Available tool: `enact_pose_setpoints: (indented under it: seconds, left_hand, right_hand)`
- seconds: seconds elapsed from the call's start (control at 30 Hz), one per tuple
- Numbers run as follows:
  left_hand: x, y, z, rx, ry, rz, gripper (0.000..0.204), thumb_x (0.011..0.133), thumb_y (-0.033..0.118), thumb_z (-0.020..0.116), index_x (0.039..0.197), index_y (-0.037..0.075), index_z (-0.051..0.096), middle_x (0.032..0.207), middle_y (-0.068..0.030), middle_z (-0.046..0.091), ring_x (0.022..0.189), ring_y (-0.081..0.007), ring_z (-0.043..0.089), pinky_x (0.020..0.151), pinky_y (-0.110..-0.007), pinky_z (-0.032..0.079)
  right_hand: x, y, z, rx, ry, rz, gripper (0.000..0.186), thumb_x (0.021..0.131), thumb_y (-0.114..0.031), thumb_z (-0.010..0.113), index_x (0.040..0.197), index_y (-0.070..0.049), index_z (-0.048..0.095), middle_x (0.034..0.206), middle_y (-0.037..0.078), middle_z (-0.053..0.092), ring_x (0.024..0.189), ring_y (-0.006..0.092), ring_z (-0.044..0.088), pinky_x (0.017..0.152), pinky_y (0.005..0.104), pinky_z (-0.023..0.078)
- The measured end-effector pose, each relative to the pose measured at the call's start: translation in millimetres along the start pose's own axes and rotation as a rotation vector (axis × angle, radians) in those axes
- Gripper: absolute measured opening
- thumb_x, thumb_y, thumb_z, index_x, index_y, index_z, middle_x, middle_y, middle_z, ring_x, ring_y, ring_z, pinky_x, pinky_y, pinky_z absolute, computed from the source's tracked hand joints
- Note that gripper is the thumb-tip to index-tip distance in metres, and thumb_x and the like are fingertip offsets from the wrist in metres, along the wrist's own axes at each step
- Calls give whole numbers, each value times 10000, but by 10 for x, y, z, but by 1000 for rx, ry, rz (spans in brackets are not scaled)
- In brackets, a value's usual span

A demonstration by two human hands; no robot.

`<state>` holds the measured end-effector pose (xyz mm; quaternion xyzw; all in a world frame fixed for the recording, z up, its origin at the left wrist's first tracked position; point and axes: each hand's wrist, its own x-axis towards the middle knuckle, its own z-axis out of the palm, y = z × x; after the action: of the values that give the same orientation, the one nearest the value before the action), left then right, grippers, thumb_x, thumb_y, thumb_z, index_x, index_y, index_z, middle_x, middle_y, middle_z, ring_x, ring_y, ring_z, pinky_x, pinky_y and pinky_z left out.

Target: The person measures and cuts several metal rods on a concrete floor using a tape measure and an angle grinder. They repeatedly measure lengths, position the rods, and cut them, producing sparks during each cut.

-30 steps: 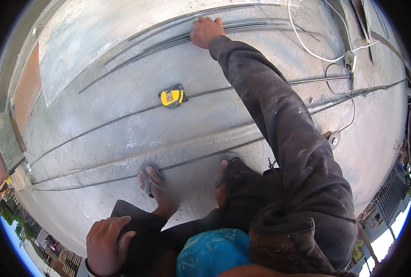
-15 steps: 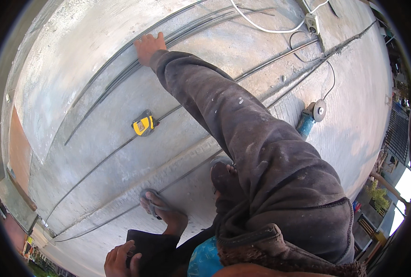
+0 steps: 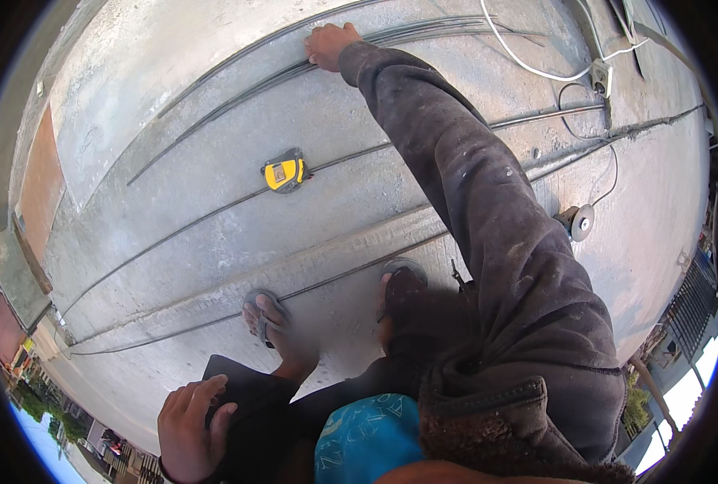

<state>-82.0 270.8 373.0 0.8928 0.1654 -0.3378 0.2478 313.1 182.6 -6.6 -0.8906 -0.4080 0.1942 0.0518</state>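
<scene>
Out at the far side, my right hand (image 3: 331, 46) is closed around part of a bundle of thin steel rods (image 3: 214, 110) lying on the concrete; the palm and some fingertips are hidden. My left hand (image 3: 193, 423) rests by my bent knee in dark trousers, its fingers loosely bent, the thumb apart, nothing visible in it. A yellow and black tape measure (image 3: 285, 171) sits on a single long rod (image 3: 189, 220) between my feet and the bundle. Another rod (image 3: 339, 277) runs just past my sandalled feet.
An angle grinder (image 3: 578, 221) lies to the right, partly behind my sleeve, its cord leading to a socket block (image 3: 601, 78) on a white cable (image 3: 528, 66). A groove (image 3: 661, 119) crosses the concrete. A brown board (image 3: 43, 173) lies at the left edge.
The whole view has turned and shifted. My right hand has moved slightly right along the bundle, its fingers more curled. My left hand stays by the knee.
</scene>
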Motion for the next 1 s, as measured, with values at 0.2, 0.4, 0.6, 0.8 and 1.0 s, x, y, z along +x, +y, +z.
enact_pose_setpoints:
  seconds: [0.2,0.4,0.6,0.8,1.0]
  left_hand:
    - [28,-107,-7,8,-2,14,310,837,175,687,1096,19,615,948,-149,669,817,-335,638,718,-406,485]
    - [-73,-65,11,-47,58,-19,323,774,83,698,1080,9,624,907,-160,657,799,-337,619,714,-410,488]
    - [-63,-103,-44,-26,12,-17,335,815,163,704,1109,28,618,938,-136,665,813,-308,639,716,-396,488]
    - [-82,-166,-5,-14,-11,-30,353,822,184,701,1125,26,612,943,-138,667,824,-312,644,726,-392,491]
    - [-47,-52,-55,19,-18,-43,354,816,144,685,1140,27,601,913,-127,664,810,-315,625,734,-401,484]
  right_hand:
    - [21,151,97,-51,44,-26,151,925,-220,580,1049,-154,635,1089,36,631,1120,234,554,928,474,378]
    - [61,36,219,-224,117,-112,186,941,-184,534,1107,-159,616,1131,41,613,1154,226,533,932,459,387]
    - [197,216,231,-238,378,-167,257,932,-143,524,1183,-170,573,1115,39,642,1131,219,575,912,440,442]
    - [528,127,311,-350,436,-191,332,948,-159,461,1241,-186,615,1204,88,610,1152,264,552,947,469,450]
    - [543,-106,157,-157,403,-77,234,939,-161,477,1076,-168,667,1083,75,631,1076,258,572,896,458,470]
